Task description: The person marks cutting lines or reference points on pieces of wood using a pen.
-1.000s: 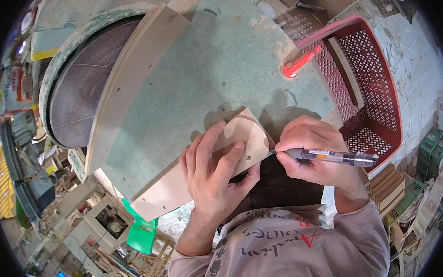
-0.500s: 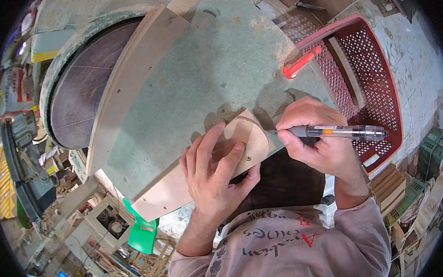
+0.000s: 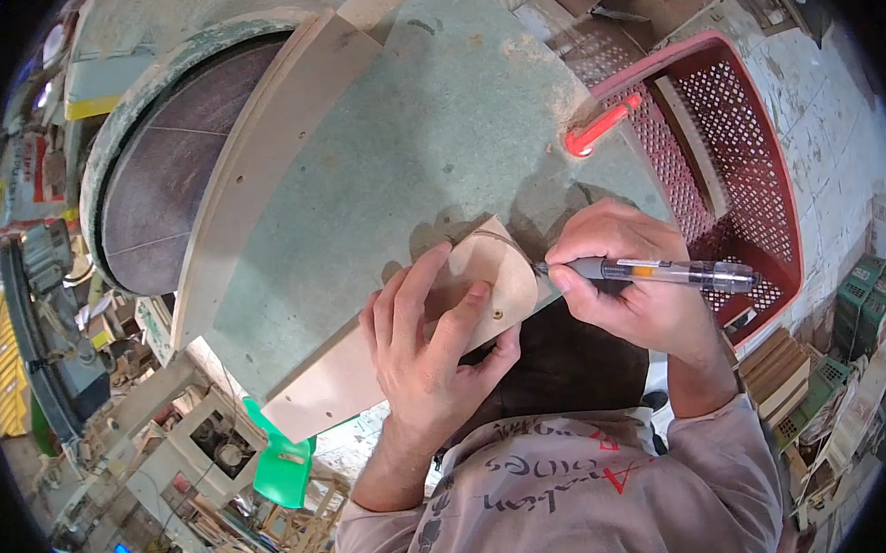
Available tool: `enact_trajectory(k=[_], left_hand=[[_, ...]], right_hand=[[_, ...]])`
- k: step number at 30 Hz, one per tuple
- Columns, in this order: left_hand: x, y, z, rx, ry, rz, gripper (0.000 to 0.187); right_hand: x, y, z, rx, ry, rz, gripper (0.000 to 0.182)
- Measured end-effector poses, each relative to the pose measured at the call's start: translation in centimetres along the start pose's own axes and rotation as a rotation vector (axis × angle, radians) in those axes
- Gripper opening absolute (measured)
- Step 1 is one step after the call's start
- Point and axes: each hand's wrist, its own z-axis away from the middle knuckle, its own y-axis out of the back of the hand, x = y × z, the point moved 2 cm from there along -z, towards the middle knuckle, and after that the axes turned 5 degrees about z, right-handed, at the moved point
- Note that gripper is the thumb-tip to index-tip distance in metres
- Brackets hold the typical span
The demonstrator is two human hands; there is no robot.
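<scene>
My left hand (image 3: 421,343) holds down a pale wooden piece with a rounded end (image 3: 513,278), which has a small screw-like fitting near its lower edge. Beneath it lies a light board whose square corner shows past the curve, with a dark curved line on it. In my right hand (image 3: 628,277) is a pen (image 3: 688,272) with a dark grip and a clear barrel. Its tip meets the right side of the rounded end. The fingers of my left hand partly hide the wooden piece.
The greenish table (image 3: 434,107) carries a curved wooden fence (image 3: 257,166) beside a large sanding disc (image 3: 187,170). A red handle (image 3: 604,128) sticks out near a red plastic basket (image 3: 784,189) on the right. A green plastic chair (image 3: 283,470) stands lower left.
My right hand and the pen have shifted slightly left, along the rounded edge. My left hand and the wooden piece stay in place.
</scene>
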Motion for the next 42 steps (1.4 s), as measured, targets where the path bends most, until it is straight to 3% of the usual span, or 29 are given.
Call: enact_trajectory(k=[42], left_hand=[[0.1,0.1,-0.1,-0.006,0.0,0.015,0.046]], right_hand=[[-0.3,-0.6,2.3,-0.018,0.107,0.004,0.034]])
